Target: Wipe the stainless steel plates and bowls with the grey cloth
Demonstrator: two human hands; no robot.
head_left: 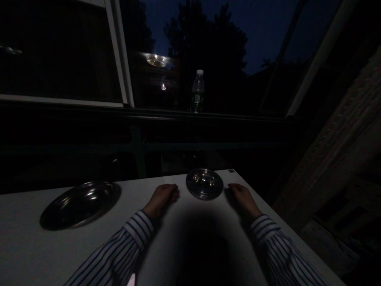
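Between my two hands, near the table's far edge, sits a small stack of shiny round metal plates; the layered rims show at its front. My left hand rests just left of the stack, apart from it, with its fingers curled in and nothing visible in them. To the right of the stack lies my right hand, also not touching it, its fingers drawn together and seemingly holding nothing. Farther left on the table is a larger shiny metal dish, beyond the reach of my left hand's fingers.
The white table has its right edge close beside my right arm. Past the far edge is a dark window, with a plastic bottle standing on its sill. A patterned curtain hangs at the right. The room is dim.
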